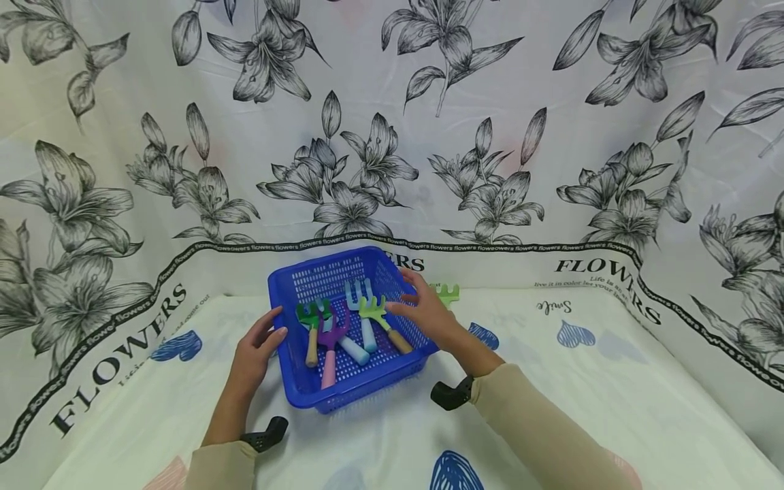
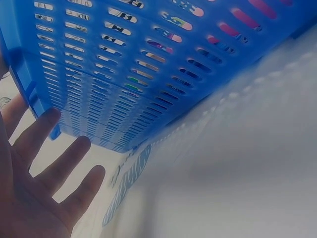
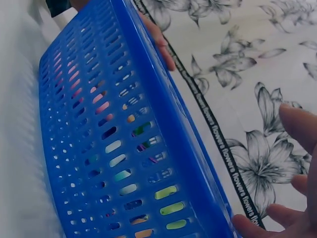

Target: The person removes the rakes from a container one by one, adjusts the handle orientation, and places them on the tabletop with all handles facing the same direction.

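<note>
Basket: the blue basket [image 1: 294,286] sits on the worktop [image 1: 551,381] in the middle of the head view, between the two hands.
Left grip: the left hand [image 1: 260,340] is at the basket's left wall, lower left of the middle. Its fingers are straight and spread. In the left wrist view the fingertips [image 2: 49,116] are right by the basket's edge; it holds nothing.
Right grip: the right hand [image 1: 425,309] is over the basket's right rim, fingers loose and open, holding nothing.
Inside the basket: a green rake [image 1: 309,320], a purple fork [image 1: 333,337], a light blue fork [image 1: 361,303] and a yellow-green rake [image 1: 376,313].
Behind the basket: one more green rake [image 1: 447,292] lies on the worktop, just past the right hand.
</note>
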Demonstrator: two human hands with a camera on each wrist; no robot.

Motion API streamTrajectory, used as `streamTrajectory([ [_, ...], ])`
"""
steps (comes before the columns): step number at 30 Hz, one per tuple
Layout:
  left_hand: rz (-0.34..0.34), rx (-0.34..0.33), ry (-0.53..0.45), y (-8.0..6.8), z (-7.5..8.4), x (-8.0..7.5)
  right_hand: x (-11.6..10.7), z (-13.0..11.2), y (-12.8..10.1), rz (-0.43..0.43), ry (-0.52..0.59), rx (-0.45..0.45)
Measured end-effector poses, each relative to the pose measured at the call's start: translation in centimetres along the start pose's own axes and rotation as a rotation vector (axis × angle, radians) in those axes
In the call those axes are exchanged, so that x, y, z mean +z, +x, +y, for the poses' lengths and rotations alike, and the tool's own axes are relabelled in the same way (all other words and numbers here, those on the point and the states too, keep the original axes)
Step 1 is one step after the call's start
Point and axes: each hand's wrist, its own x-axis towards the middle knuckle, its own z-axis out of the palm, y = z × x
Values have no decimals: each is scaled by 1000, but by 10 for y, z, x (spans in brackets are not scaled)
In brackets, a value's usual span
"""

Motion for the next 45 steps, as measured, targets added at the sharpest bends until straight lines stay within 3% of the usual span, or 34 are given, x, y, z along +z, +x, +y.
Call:
streamTrajectory([
  [9, 13, 22, -26, 0, 2, -3, 4, -3, 9, -140, -52, 45],
  [16, -6, -6, -45, -1, 2, -1, 17, 0, 17, -209, -171, 177],
  [22, -3, 8, -57, 2, -3, 2, 19, 0, 19, -262, -179, 274],
  [31, -13, -2, -41, -9, 26, -2, 18, -2, 22, -361, -146, 312],
  [39, 2, 0, -11, 0, 1, 0, 21, -1, 20, -384, -211, 310],
  [45, 8, 24, -8, 1, -5, 1, 22, 0, 19, -418, -224, 301],
])
